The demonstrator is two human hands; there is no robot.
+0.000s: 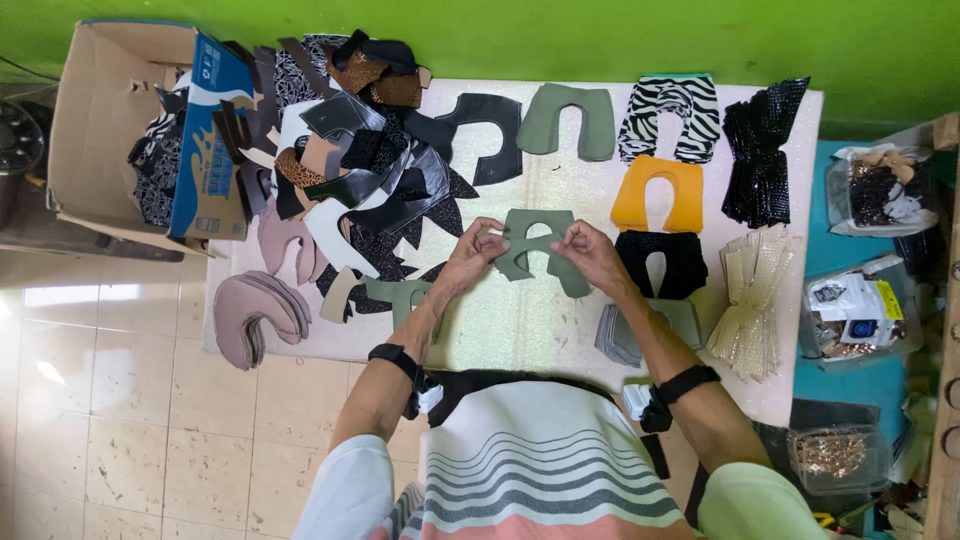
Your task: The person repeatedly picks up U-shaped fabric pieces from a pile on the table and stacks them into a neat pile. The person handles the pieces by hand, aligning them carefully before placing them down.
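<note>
Right now both hands pinch one green cut-out piece (535, 248) above the middle of the white table (520, 320), slightly ahead of the person's chest. The left hand (470, 255) grips its left upper tab between thumb and fingers, and the right hand (590, 255) grips the right upper tab the same way, so each hand is closed on the piece and neither is nearer than the other. The piece is horseshoe-shaped; its long axis runs left to right between the two hands, and its notch opens toward the person, the closed back pointing away to the far edge. Just beyond it lie a larger green piece (568, 120), a zebra-striped piece (670, 115) and a yellow piece (658, 195), each with its notch opening the same way. A heap of dark mixed pieces (360, 170) sits to the left, beside a cardboard box (110, 120).
</note>
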